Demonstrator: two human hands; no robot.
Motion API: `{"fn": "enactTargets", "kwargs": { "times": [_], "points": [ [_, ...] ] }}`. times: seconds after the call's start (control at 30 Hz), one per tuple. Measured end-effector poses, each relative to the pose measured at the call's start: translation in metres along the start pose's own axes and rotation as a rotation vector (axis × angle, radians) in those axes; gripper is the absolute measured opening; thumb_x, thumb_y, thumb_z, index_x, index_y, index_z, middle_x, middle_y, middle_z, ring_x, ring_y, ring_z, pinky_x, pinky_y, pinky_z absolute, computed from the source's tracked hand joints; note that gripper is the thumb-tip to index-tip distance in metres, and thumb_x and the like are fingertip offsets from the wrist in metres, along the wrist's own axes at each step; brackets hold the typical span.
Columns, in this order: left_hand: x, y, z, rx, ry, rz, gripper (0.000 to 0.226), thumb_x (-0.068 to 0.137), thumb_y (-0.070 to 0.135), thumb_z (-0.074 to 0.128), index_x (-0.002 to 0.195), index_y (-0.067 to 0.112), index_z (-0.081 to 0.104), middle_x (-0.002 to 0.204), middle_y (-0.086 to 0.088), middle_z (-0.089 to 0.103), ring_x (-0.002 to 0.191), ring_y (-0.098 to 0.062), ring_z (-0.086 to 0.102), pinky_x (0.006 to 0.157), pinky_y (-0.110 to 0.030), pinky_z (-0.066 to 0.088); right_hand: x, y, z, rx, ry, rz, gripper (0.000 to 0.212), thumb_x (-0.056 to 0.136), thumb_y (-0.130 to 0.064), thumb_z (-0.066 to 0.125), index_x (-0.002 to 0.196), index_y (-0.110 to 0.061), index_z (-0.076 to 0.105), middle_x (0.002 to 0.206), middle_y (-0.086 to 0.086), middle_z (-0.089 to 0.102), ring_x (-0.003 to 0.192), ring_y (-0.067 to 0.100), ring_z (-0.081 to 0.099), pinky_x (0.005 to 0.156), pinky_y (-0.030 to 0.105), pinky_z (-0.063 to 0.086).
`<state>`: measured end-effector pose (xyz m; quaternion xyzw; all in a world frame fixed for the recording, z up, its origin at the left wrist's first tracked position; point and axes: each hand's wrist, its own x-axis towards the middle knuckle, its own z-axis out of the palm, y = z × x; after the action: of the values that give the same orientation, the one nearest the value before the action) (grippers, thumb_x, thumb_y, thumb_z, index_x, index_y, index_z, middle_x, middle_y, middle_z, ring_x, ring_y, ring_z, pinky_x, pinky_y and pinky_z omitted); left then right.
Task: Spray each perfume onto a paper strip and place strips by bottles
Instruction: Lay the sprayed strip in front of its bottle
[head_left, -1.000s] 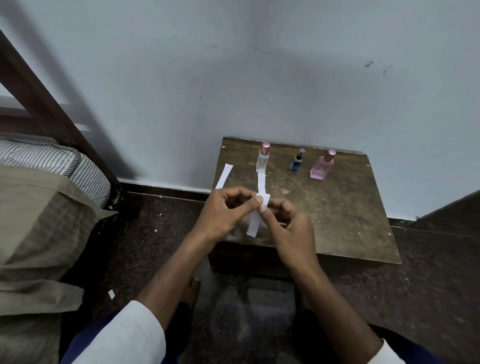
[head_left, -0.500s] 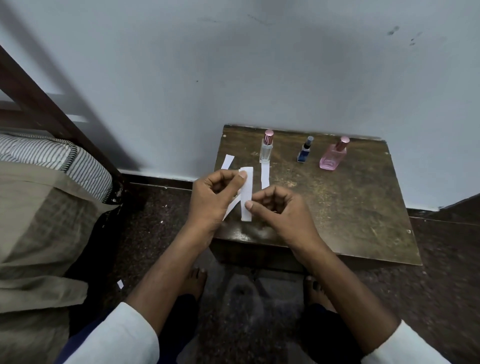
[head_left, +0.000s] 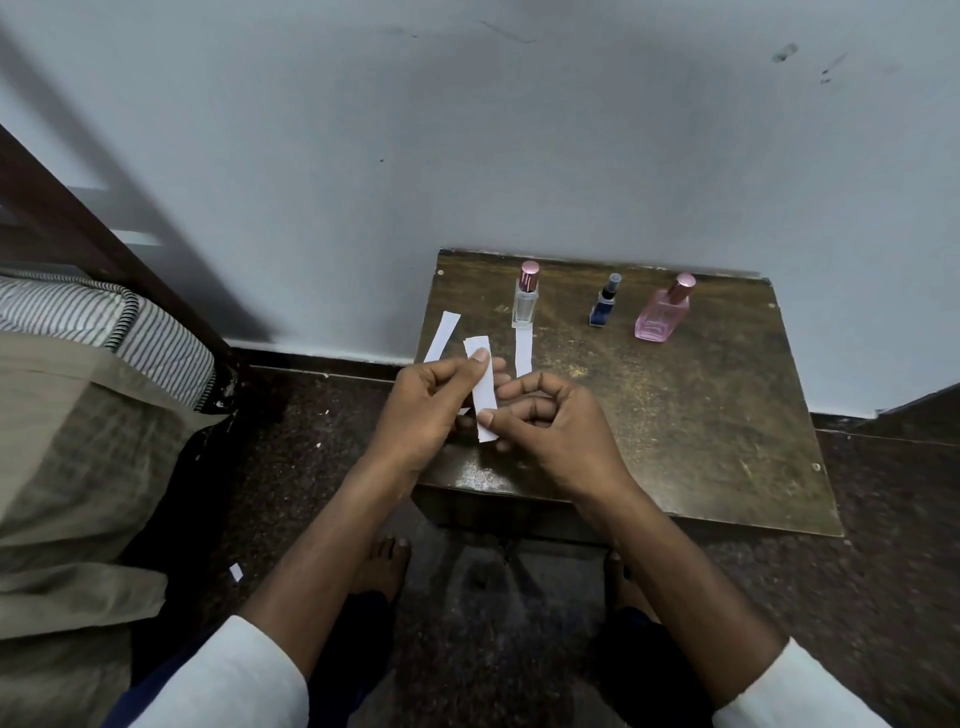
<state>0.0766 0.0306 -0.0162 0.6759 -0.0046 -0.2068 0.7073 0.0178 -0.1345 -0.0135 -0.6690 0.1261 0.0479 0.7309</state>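
Note:
Three perfume bottles stand at the back of a small wooden table (head_left: 727, 415): a clear one with a pink cap (head_left: 525, 304), a small dark blue one (head_left: 604, 304) and a pink one (head_left: 662, 314). A white paper strip (head_left: 523, 352) lies right in front of the clear bottle. Another strip (head_left: 442, 335) lies near the table's left edge. My left hand (head_left: 426, 410) and my right hand (head_left: 550, 431) both pinch a third strip (head_left: 481, 389), held upright over the table's front left part. The left thumb is near its top and the right thumb near its bottom.
A bed with a striped mattress (head_left: 104, 322), a khaki cover and a dark wooden frame stands on the left. The pale wall rises directly behind the table. Small paper scraps (head_left: 236, 571) lie on the dark floor. My bare feet show below the table's front edge.
The strip between my hands has been turned from slanted to upright and shifted slightly left. The camera view has drifted, so the table appears further right.

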Motion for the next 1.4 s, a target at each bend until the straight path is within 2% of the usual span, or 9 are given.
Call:
{"fn": "enactTargets", "kwargs": {
  "times": [0.2, 0.33, 0.47, 0.63, 0.87, 1.07, 1.17, 1.27, 1.4],
  "points": [
    [0.0, -0.002, -0.008, 0.024, 0.041, 0.03, 0.01, 0.1, 0.021, 0.077, 0.103, 0.017, 0.086, 0.104, -0.003, 0.085, 0.087, -0.009, 0.08, 0.071, -0.019, 0.061, 0.0, 0.001, -0.002, -0.136, 0.003, -0.081, 0.021, 0.089, -0.014, 0.087, 0.102, -0.016, 0.071, 0.085, 0.005, 0.082, 0.072, 0.016, 0.078, 0.074, 0.033, 0.064],
    [0.002, -0.004, -0.013, 0.046, 0.117, 0.04, 0.009, 0.096, 0.029, 0.083, 0.094, 0.022, 0.088, 0.096, -0.005, 0.085, 0.091, -0.019, 0.082, 0.085, -0.036, 0.064, 0.0, -0.002, -0.011, -0.654, 0.041, -0.559, 0.034, 0.082, -0.034, 0.093, 0.111, -0.027, 0.078, 0.107, -0.013, 0.073, 0.096, 0.006, 0.072, 0.086, 0.02, 0.058],
    [0.001, -0.003, -0.014, 0.076, 0.136, 0.036, 0.009, 0.096, 0.029, 0.084, 0.092, 0.022, 0.088, 0.092, -0.003, 0.085, 0.083, -0.015, 0.081, 0.077, -0.03, 0.061, 0.002, 0.002, -0.015, -0.867, -0.038, -0.808, 0.032, 0.086, -0.022, 0.091, 0.116, -0.015, 0.079, 0.118, 0.0, 0.068, 0.109, 0.014, 0.066, 0.097, 0.026, 0.052],
    [0.002, -0.003, -0.014, 0.134, 0.128, 0.017, 0.013, 0.096, 0.032, 0.083, 0.092, 0.021, 0.088, 0.091, -0.002, 0.085, 0.082, -0.014, 0.081, 0.075, -0.027, 0.058, 0.004, 0.006, -0.011, -0.935, -0.067, -0.941, 0.024, 0.094, -0.011, 0.08, 0.118, -0.016, 0.079, 0.108, -0.003, 0.076, 0.095, 0.024, 0.067, 0.081, 0.033, 0.056],
    [0.0, -0.003, -0.014, 0.185, 0.132, 0.038, 0.01, 0.094, 0.032, 0.085, 0.085, 0.029, 0.087, 0.081, 0.002, 0.084, 0.069, -0.005, 0.078, 0.064, -0.014, 0.055, 0.003, 0.001, -0.005, -0.755, 0.065, -0.767, 0.017, 0.087, -0.015, 0.088, 0.103, -0.019, 0.084, 0.094, -0.007, 0.08, 0.09, 0.0, 0.068, 0.083, 0.011, 0.052],
    [0.001, -0.002, -0.014, 0.128, 0.098, -0.009, 0.022, 0.105, 0.036, 0.07, 0.1, 0.023, 0.088, 0.094, -0.002, 0.085, 0.088, -0.018, 0.082, 0.071, -0.025, 0.06, 0.003, -0.006, -0.004, -0.564, 0.098, -0.592, 0.019, 0.078, -0.008, 0.093, 0.092, -0.017, 0.083, 0.087, -0.012, 0.08, 0.079, 0.002, 0.076, 0.078, 0.025, 0.062],
    [0.002, -0.002, -0.013, 0.094, 0.07, -0.028, 0.03, 0.109, 0.037, 0.064, 0.105, 0.018, 0.087, 0.099, -0.006, 0.085, 0.088, -0.017, 0.08, 0.072, -0.025, 0.061, 0.003, -0.006, -0.005, -0.427, 0.098, -0.506, 0.022, 0.076, -0.013, 0.096, 0.091, -0.018, 0.081, 0.082, -0.012, 0.08, 0.078, 0.005, 0.079, 0.074, 0.023, 0.063],
    [0.003, -0.004, -0.012, 0.079, 0.048, -0.014, 0.027, 0.106, 0.038, 0.069, 0.102, 0.018, 0.086, 0.1, -0.008, 0.085, 0.092, -0.018, 0.08, 0.085, -0.038, 0.064, 0.005, -0.004, -0.006, -0.331, 0.086, -0.45, 0.028, 0.073, -0.02, 0.1, 0.092, -0.02, 0.08, 0.082, -0.01, 0.081, 0.079, 0.007, 0.08, 0.074, 0.02, 0.062],
    [0.003, -0.003, -0.012, 0.061, 0.047, 0.01, 0.021, 0.103, 0.04, 0.073, 0.098, 0.024, 0.087, 0.094, -0.003, 0.084, 0.087, -0.009, 0.077, 0.075, -0.026, 0.06, 0.008, -0.003, -0.01, -0.267, 0.059, -0.397, 0.022, 0.079, -0.03, 0.096, 0.096, -0.026, 0.083, 0.087, -0.006, 0.082, 0.082, 0.013, 0.081, 0.075, 0.026, 0.064]
  ]
}}
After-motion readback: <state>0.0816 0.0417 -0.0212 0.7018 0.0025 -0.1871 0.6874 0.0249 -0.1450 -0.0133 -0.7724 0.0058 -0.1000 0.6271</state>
